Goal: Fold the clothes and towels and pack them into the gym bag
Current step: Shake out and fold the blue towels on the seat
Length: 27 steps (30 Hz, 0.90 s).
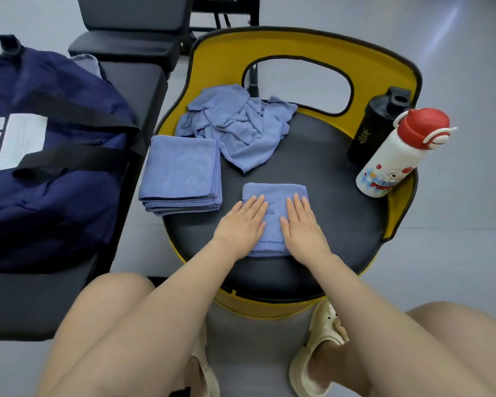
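Both hands lie flat — left hand (239,223) and right hand (302,224), fingers straight and close together — pressing a folded blue towel (274,202) on the round dark surface (327,213). Farther left, a folded stack (181,174); behind, a crumpled towel (238,124). The navy gym bag (49,156) sits left.

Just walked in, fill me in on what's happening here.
A seated person is folding blue towels on a round black seat. The left hand and right hand press flat on a folded towel. A finished stack lies left of it, an unfolded heap behind. The navy gym bag waits on the bench.
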Each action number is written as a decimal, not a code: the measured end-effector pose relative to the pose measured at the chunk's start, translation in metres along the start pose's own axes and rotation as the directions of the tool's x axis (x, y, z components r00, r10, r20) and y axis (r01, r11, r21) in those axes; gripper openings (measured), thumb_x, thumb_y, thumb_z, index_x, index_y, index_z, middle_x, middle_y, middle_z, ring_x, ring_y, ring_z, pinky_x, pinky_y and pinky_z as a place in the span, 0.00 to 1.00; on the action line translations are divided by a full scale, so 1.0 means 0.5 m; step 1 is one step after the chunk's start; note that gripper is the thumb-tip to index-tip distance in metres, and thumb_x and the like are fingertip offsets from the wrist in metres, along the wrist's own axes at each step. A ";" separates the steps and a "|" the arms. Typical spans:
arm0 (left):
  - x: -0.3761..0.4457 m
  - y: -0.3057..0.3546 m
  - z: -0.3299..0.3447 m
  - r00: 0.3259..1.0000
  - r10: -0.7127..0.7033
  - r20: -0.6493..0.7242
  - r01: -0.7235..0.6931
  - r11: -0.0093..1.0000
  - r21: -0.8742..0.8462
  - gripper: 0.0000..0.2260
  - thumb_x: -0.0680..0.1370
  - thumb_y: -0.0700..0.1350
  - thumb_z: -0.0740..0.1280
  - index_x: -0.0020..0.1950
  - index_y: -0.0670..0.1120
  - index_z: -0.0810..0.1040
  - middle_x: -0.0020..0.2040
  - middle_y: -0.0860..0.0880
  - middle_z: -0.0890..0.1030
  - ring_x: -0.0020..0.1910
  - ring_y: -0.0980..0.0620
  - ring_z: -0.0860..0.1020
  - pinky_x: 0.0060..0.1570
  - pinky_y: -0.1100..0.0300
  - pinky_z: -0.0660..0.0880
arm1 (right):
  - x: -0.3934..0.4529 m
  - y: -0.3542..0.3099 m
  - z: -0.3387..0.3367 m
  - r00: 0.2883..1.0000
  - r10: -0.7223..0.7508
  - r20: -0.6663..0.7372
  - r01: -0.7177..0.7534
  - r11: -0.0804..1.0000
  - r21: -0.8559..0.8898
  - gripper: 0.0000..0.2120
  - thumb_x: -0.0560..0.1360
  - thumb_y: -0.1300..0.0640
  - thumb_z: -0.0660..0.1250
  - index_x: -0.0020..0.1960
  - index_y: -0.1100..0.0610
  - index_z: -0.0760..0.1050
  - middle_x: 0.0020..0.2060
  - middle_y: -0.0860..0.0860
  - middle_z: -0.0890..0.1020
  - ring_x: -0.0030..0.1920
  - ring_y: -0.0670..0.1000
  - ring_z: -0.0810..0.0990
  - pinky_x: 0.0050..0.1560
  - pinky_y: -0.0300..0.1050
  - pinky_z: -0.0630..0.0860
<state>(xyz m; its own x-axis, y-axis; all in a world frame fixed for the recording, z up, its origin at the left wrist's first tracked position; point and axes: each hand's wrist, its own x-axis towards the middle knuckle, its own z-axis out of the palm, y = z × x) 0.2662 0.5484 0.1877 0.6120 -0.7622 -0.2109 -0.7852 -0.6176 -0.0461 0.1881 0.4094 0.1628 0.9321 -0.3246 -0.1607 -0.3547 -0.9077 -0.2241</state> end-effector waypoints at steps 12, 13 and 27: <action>0.083 -0.070 -0.041 0.985 -0.132 0.107 0.099 0.958 0.268 0.24 0.84 0.49 0.41 0.77 0.41 0.38 0.78 0.45 0.39 0.77 0.48 0.42 0.74 0.53 0.40 | 0.124 -0.056 -0.012 0.999 -0.028 0.017 0.028 1.000 -0.011 0.28 0.82 0.47 0.38 0.77 0.63 0.41 0.77 0.57 0.43 0.77 0.55 0.39 0.75 0.45 0.38; 0.089 -0.076 -0.044 0.984 -0.137 0.114 0.100 0.954 0.283 0.24 0.84 0.49 0.41 0.77 0.41 0.37 0.78 0.45 0.39 0.77 0.48 0.42 0.74 0.53 0.40 | 0.133 -0.059 -0.012 0.999 -0.027 0.021 0.028 1.000 -0.014 0.27 0.84 0.49 0.41 0.77 0.63 0.41 0.77 0.58 0.43 0.77 0.55 0.39 0.75 0.44 0.37; 0.134 -0.117 -0.060 0.969 -0.176 0.173 0.117 0.944 0.310 0.24 0.84 0.48 0.42 0.76 0.41 0.36 0.78 0.45 0.39 0.77 0.47 0.42 0.74 0.52 0.41 | 0.197 -0.078 -0.017 0.999 -0.034 0.019 0.034 0.999 -0.019 0.31 0.81 0.45 0.33 0.77 0.62 0.40 0.77 0.57 0.42 0.77 0.54 0.39 0.75 0.44 0.37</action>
<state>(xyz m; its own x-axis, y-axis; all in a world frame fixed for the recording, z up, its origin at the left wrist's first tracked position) 0.3559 0.5275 0.2056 0.7152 -0.5963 -0.3647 -0.6990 -0.6118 -0.3704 0.2944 0.4106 0.1641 0.9419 -0.2887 -0.1716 -0.3214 -0.9232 -0.2107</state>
